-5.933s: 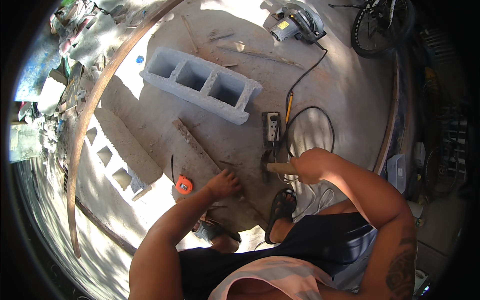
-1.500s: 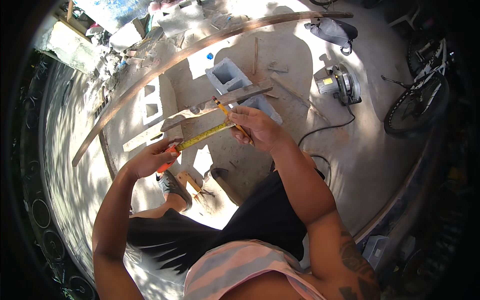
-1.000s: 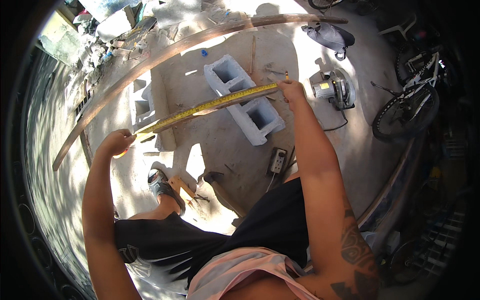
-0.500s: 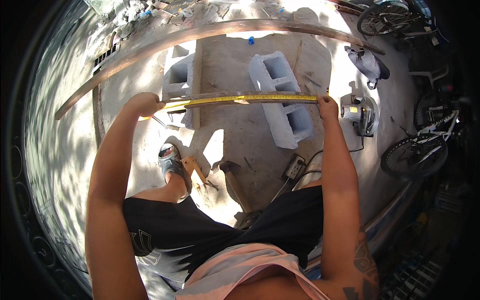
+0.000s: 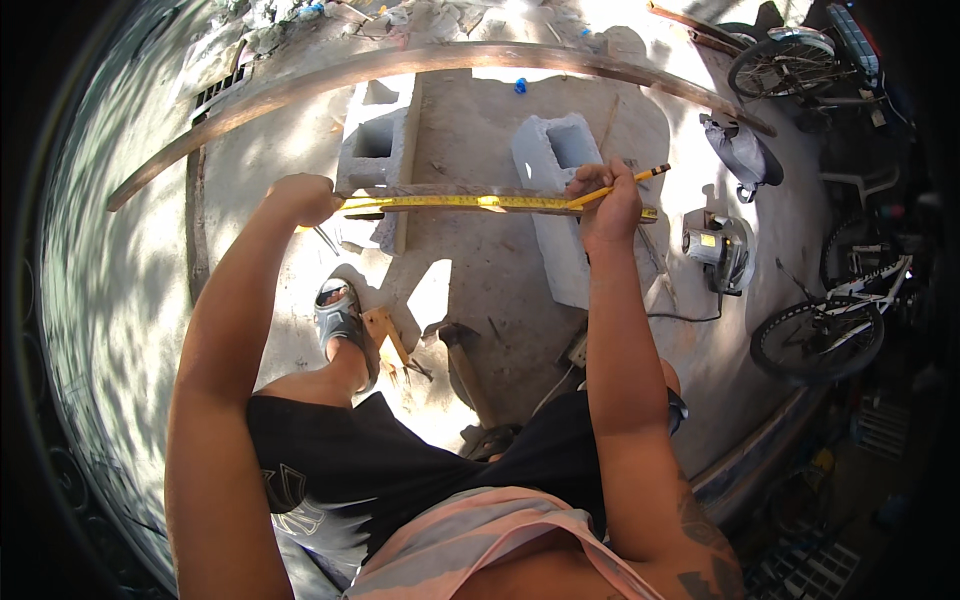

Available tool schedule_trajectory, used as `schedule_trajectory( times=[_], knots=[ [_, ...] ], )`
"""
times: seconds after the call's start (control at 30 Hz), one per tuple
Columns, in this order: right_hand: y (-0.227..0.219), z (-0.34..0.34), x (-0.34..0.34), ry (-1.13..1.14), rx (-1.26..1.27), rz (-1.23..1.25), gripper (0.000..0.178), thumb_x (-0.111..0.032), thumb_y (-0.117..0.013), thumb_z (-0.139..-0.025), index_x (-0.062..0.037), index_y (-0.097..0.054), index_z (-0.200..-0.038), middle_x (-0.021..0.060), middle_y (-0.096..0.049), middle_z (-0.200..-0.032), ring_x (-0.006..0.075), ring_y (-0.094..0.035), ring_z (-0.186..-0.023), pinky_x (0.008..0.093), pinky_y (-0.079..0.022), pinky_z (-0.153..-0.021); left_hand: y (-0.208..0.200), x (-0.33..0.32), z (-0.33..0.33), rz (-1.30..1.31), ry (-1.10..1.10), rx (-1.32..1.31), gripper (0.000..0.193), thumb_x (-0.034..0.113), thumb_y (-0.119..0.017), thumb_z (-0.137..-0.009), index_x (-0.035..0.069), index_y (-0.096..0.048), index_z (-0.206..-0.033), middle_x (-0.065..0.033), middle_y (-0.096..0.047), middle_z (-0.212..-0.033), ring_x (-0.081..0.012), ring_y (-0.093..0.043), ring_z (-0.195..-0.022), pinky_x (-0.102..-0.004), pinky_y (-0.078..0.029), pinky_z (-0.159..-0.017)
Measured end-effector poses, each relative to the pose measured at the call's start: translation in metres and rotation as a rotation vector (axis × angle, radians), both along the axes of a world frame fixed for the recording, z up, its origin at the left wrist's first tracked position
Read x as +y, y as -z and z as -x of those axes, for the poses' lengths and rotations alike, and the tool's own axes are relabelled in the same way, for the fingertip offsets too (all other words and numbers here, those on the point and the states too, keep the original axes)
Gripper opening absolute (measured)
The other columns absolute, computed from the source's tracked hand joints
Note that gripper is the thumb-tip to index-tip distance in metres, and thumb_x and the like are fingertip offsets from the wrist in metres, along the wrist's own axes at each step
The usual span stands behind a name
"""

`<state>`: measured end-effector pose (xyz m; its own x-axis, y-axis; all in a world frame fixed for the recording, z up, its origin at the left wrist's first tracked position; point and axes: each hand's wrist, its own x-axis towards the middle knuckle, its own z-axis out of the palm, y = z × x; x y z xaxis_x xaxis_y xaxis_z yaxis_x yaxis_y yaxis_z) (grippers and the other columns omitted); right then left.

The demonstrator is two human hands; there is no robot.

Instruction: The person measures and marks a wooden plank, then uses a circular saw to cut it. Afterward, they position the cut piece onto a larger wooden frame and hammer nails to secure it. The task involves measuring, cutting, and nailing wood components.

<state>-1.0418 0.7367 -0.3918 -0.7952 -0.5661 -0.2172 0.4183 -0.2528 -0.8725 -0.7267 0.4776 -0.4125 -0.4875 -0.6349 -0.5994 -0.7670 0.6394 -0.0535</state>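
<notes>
A short wooden piece point(image 5: 448, 189) lies across two grey hollow concrete blocks, the left block point(image 5: 385, 108) and the right block point(image 5: 558, 250). Along it stretches the yellow blade of a tape measure point(image 5: 450, 201). At the wood's left end, my left hand point(image 5: 303, 200) is closed on the tape measure, whose case is mostly hidden by the fingers. Over the right block, my right hand point(image 5: 612, 215) grips a yellow pencil point(image 5: 648, 174), its tip down at the tape and its eraser end pointing up to the right. The tape runs on past that hand.
A long wooden plank point(image 5: 450, 58) spans the far side. To the right sit a circular saw point(image 5: 722, 245) with a cord, a grey bag point(image 5: 742, 155) and a bicycle point(image 5: 825, 335). Near my sandalled foot point(image 5: 338, 315) lie a wooden offcut point(image 5: 385, 338) and a hammer point(image 5: 465, 370).
My right hand has left the wood's right end and moved left over the right block, with the pencil now slanted in its fingers. My left hand stays at the left end.
</notes>
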Motion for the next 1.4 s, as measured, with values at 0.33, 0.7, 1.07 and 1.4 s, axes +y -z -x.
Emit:
schedule_trajectory(
  times=[0.33, 0.7, 1.07, 1.4],
  knots=[
    [0.058, -0.02, -0.044, -0.422, 0.213, -0.255, 0.027, -0.027, -0.066, -0.103, -0.0026, -0.066, -0.092, 0.002, -0.061, -0.07, 0.0081, -0.054, -0.059, 0.0229, -0.044, -0.053, -0.004, -0.002, 0.002, -0.046, -0.022, -0.03, 0.043, 0.048, -0.059, -0.102, 0.015, -0.073, -0.124, -0.0085, -0.074, -0.123, -0.0304, -0.069, -0.115, -0.0471, -0.055, -0.097],
    [0.079, -0.006, -0.038, -0.5, 0.49, -0.334, 0.01, -0.01, -0.071, -0.087, -0.0037, -0.063, -0.084, 0.0011, -0.062, -0.072, 0.0058, -0.052, -0.063, 0.0243, -0.042, -0.056, 0.002, -0.009, 0.001, -0.061, -0.003, 0.053, 0.039, 0.043, -0.065, -0.1, 0.008, -0.074, -0.114, -0.0157, -0.076, -0.108, -0.0345, -0.07, -0.103, -0.0449, -0.053, -0.089],
    [0.042, -0.002, -0.036, -0.507, 0.407, -0.238, 0.015, -0.013, -0.076, -0.087, -0.0035, -0.065, -0.089, -0.0014, -0.062, -0.075, 0.0051, -0.053, -0.068, 0.0239, -0.044, -0.059, 0.006, -0.015, -0.003, -0.081, 0.025, 0.027, 0.041, 0.044, -0.063, -0.1, 0.007, -0.075, -0.114, -0.016, -0.076, -0.108, -0.0357, -0.07, -0.105, -0.047, -0.053, -0.091],
    [0.079, 0.009, -0.033, -0.592, 0.578, -0.405, 0.017, -0.016, -0.078, -0.085, -0.0026, -0.068, -0.083, 0.001, -0.066, -0.074, 0.007, -0.057, -0.068, 0.0263, -0.047, -0.061, -0.002, -0.011, 0.005, -0.07, 0.048, 0.015, 0.043, 0.045, -0.063, -0.101, 0.006, -0.075, -0.113, -0.0175, -0.076, -0.105, -0.0378, -0.07, -0.104, -0.0477, -0.053, -0.09]
  ],
)
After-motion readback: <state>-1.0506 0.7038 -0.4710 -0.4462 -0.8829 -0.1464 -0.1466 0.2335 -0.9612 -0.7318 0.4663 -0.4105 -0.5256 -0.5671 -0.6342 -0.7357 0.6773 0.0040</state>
